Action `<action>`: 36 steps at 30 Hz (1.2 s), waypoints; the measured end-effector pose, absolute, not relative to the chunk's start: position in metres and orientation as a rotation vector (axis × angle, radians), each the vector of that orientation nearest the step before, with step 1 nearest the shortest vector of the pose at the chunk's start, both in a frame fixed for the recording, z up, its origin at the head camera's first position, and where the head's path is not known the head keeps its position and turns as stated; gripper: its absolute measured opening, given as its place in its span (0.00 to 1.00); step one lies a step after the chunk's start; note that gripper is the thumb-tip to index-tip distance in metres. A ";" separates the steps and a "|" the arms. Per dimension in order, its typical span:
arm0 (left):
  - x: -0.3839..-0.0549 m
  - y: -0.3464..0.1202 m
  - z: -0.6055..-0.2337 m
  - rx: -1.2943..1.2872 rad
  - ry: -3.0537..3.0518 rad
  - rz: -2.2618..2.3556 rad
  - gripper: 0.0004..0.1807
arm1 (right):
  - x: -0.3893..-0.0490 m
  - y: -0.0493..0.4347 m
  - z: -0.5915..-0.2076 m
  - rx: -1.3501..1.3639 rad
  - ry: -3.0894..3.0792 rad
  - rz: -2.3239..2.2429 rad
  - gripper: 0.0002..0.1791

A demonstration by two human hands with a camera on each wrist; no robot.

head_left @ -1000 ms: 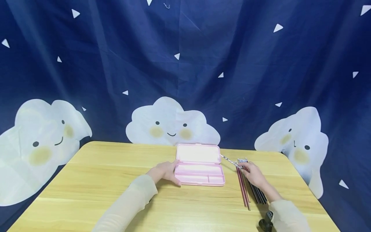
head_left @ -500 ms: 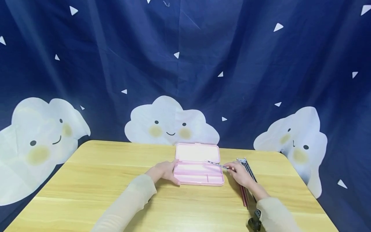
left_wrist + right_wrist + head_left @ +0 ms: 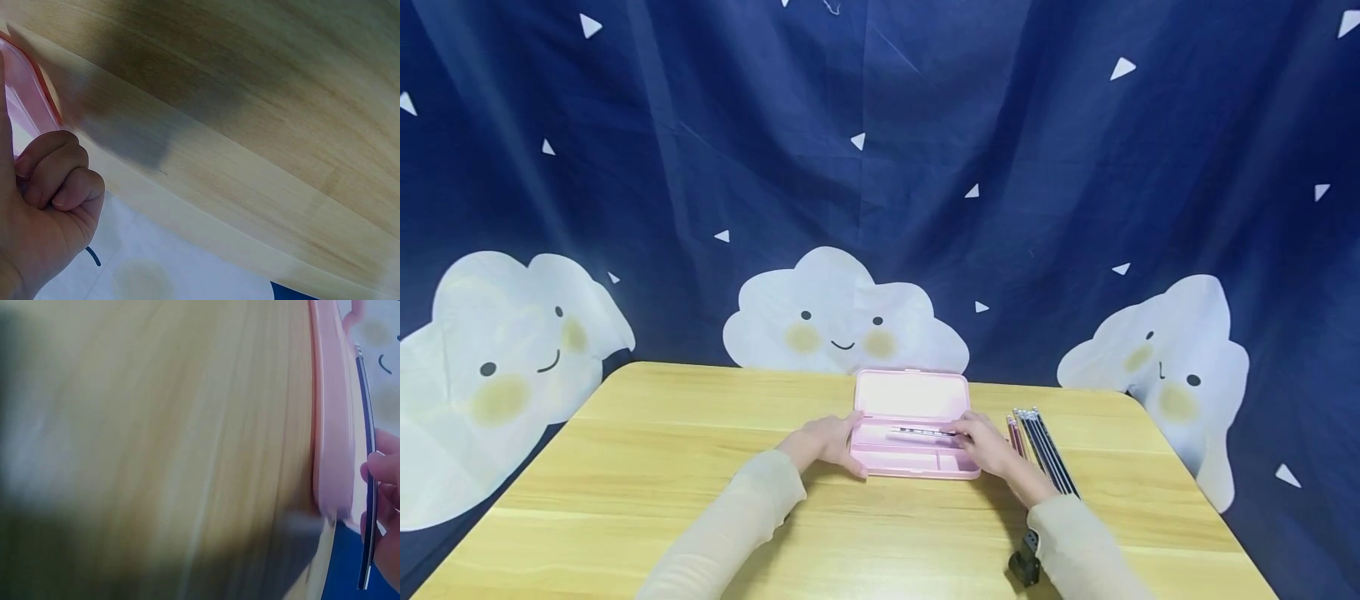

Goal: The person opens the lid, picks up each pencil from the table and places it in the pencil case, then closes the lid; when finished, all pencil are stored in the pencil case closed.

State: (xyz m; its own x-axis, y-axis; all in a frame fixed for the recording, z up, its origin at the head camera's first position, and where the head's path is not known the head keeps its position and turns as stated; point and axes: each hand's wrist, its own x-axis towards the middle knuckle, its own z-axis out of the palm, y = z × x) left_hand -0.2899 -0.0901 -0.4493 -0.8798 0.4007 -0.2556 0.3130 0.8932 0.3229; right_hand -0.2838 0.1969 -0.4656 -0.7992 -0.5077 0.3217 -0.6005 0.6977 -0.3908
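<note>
A pink pencil case (image 3: 895, 475) lies on the table with its lid raised toward the back. My left hand (image 3: 831, 442) holds the case's left end, thumb at the near corner and a finger at the far side. In the left wrist view the other fingers (image 3: 53, 172) are curled. My right hand (image 3: 988, 450) pinches a dark, silver-patterned pencil (image 3: 917, 432) near its right end, over the case's long rear compartment. The right wrist view shows this pencil (image 3: 369, 419) between thumb and fingers, beside the case's pink wall (image 3: 334, 419).
Right of the case lie several dark pencils (image 3: 1051, 454) with silvery ends, and reddish ones (image 3: 1015, 435) beside them. A small black device (image 3: 1025, 562) is at the right wrist. Behind the wooden table (image 3: 700, 400) hangs a blue curtain (image 3: 790, 150) with cloud faces.
The right hand has moved left from the pencil bundle to above the case, carrying the pencil, which has swung to nearly level across the view. The left hand stays in place.
</note>
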 end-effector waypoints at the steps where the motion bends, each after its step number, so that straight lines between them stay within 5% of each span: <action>1: -0.290 -0.090 -0.450 0.533 2.744 0.394 0.58 | -0.285 0.194 -0.466 0.906 -2.719 0.721 0.14; 36: -0.292 -0.090 -0.451 0.512 2.748 0.385 0.59 | -0.296 0.156 -0.469 1.057 -2.860 0.895 0.11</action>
State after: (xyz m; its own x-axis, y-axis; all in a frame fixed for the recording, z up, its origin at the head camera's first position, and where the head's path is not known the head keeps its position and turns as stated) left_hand -0.2918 -0.0903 -0.4515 -0.8849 0.3876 -0.2583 0.3016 0.8994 0.3163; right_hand -0.2958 0.1559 -0.4686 -0.7782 -0.6085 0.1552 -0.5884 0.6201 -0.5189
